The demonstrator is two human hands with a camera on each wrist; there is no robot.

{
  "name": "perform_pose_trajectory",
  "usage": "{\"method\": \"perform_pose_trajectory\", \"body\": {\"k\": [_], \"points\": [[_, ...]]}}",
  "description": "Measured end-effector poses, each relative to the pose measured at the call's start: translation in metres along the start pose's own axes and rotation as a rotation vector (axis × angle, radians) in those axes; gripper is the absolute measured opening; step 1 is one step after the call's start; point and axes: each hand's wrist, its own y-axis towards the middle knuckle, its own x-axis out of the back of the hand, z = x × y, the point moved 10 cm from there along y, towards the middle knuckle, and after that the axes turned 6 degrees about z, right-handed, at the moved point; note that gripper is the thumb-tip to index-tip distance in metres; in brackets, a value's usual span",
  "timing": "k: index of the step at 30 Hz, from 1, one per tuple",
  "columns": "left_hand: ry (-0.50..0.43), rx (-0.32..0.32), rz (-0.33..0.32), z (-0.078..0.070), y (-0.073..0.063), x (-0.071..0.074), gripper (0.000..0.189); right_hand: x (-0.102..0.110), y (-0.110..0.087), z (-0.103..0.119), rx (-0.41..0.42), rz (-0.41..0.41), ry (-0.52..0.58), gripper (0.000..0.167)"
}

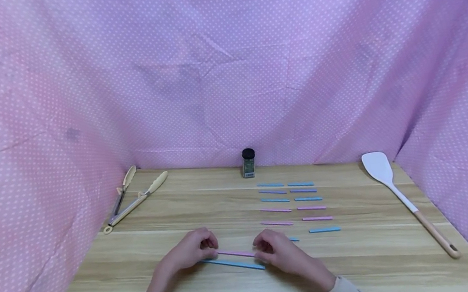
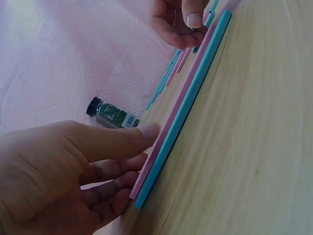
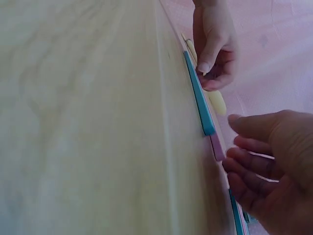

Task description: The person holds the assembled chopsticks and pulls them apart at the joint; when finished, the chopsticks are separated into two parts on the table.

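Observation:
A row of pink sticks (image 1: pixel 236 253) lies alongside a row of blue sticks (image 1: pixel 233 263) on the table; in the left wrist view each row shows a seam. At the left end, my left hand (image 1: pixel 191 248) touches the pink row's far edge with thumb and fingertips. My right hand (image 1: pixel 281 251) is by the pink row's right end, its fingers loosely bent, thumb apart from them in the right wrist view; whether it touches is hard to tell. Just behind it, a blue stick (image 1: pixel 294 239) is partly hidden.
Beyond my right hand, two columns of short blue, purple and pink sticks (image 1: pixel 311 208) lie in rows. A black-capped spice jar (image 1: pixel 248 163) stands at the back. Tongs (image 1: pixel 133 205) lie spread at left, a white spatula (image 1: pixel 389 183) at right. Pink dotted cloth (image 1: pixel 219 94) surrounds the table.

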Motion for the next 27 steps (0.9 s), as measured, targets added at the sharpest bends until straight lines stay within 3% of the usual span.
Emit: {"method": "perform_pose_trajectory", "body": {"k": [11, 16, 21, 27], "points": [[0.124, 0.023, 0.013, 0.000, 0.003, -0.004, 0.010, -0.009, 0.004, 0.005, 0.028, 0.039, -0.094, 0.004], [0.098, 0.047, 0.046, -0.006, 0.006, -0.003, 0.011, -0.002, 0.001, 0.007, 0.012, 0.014, -0.103, 0.007], [0.090, 0.019, 0.069, -0.027, 0.012, 0.001, 0.004, 0.018, -0.002, 0.012, 0.029, -0.048, -0.133, 0.005], [0.157, -0.043, 0.034, -0.058, 0.024, 0.008, 0.009, 0.043, 0.000, 0.021, 0.060, -0.088, -0.143, 0.007]]}}
